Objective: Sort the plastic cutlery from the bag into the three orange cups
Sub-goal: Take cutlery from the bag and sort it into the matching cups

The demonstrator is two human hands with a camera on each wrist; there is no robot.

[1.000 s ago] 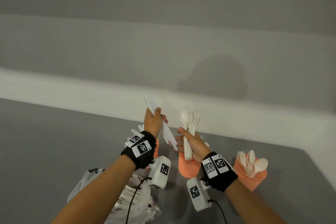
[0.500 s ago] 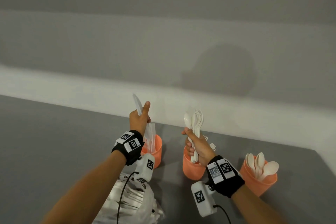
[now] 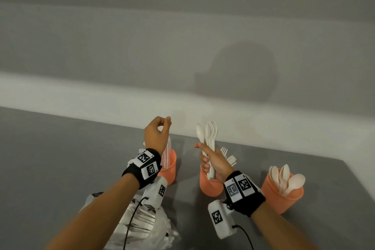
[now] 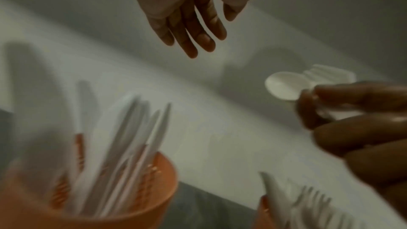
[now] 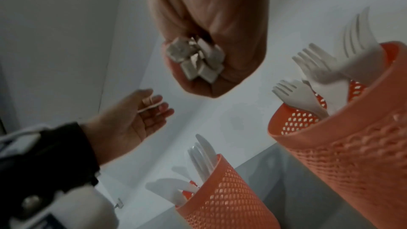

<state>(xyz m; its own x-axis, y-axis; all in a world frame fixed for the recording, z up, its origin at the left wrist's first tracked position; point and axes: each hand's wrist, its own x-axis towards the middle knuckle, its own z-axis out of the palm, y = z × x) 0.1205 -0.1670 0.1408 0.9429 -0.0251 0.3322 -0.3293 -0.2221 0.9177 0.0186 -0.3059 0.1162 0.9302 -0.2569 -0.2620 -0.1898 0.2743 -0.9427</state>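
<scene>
Three orange mesh cups stand in a row. The left cup (image 3: 170,170) holds knives (image 4: 132,128), the middle cup (image 3: 209,186) holds forks (image 3: 228,155), and the right cup (image 3: 284,197) holds spoons (image 3: 287,178). My left hand (image 3: 163,126) hovers just above the knife cup, fingers relaxed and holding nothing; the left wrist view shows its fingers (image 4: 196,41) spread. My right hand (image 3: 212,161) grips a bundle of white spoons and forks (image 3: 209,137) by the handles, upright above the middle cup. The handle ends (image 5: 196,60) poke out of its fist.
The white plastic bag (image 3: 142,223) with more cutlery lies on the grey table (image 3: 60,158) under my left forearm. A white wall ledge (image 3: 101,103) runs close behind the cups. The table's right edge passes just right of the spoon cup.
My left hand carried a knife left to the left cup and let it go; it now hangs empty above the cup. The right hand still holds its bundle.
</scene>
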